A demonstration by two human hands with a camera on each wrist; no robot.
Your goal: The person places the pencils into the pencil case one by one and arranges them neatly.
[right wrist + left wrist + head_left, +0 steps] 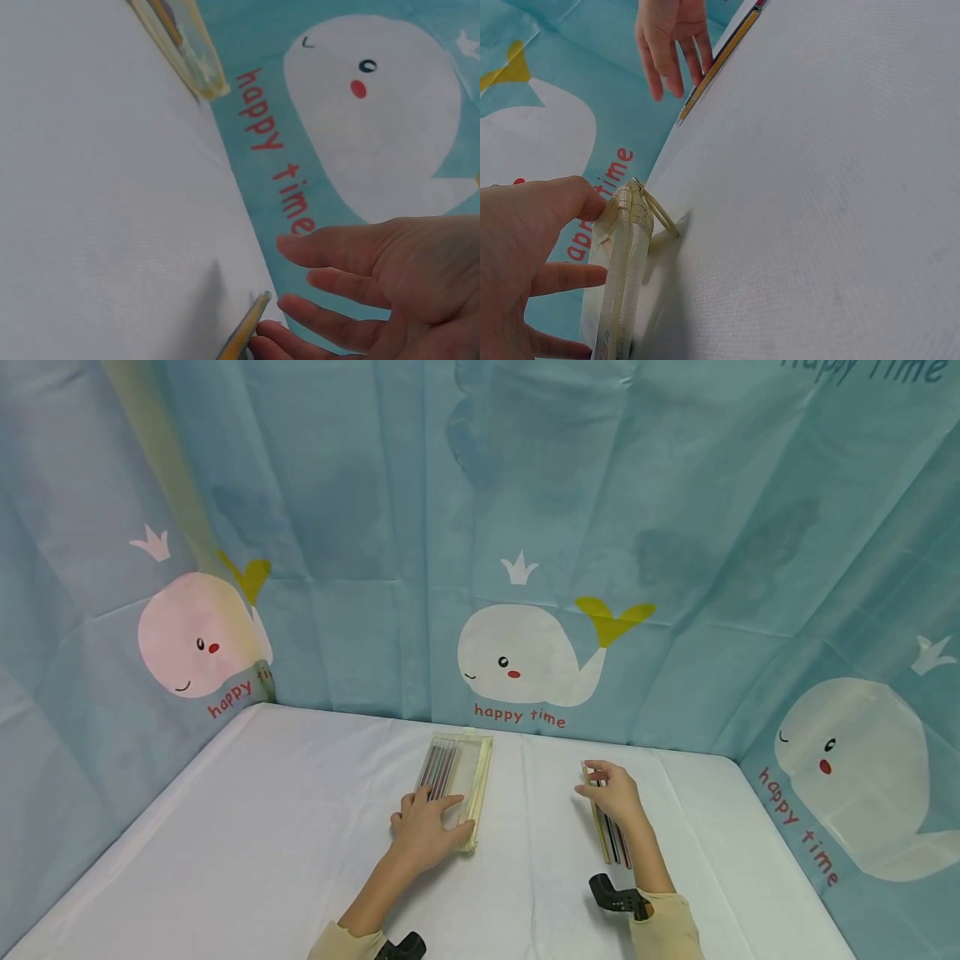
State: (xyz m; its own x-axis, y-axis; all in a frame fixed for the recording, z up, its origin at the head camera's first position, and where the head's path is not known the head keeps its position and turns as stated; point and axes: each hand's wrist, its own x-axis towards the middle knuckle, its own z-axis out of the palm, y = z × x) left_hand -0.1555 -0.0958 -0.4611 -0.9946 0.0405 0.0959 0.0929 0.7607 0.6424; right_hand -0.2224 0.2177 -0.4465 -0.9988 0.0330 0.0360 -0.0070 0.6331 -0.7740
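Observation:
My left hand (427, 832) rests with spread fingers over a see-through pencil case (467, 768) with pale yellow zip edging. Several slim pencils or pens (442, 762) show inside it. In the left wrist view the fingers meet the case's zipped edge (626, 277), where a cord-like pull loop (660, 212) sticks out. My right hand (618, 793) is over several slim pencils lying side by side on the table, a yellow one (602, 839) at their left. From the right wrist, that yellow pencil (244, 328) appears beside the lower fingertips, the fingers loosely extended and thumb apart.
A white cloth (247, 827) covers the table. Blue curtains printed with whales (525, 656) hang behind and at both sides, close to the table's edges. Each forearm wears a black wrist mount (618, 896).

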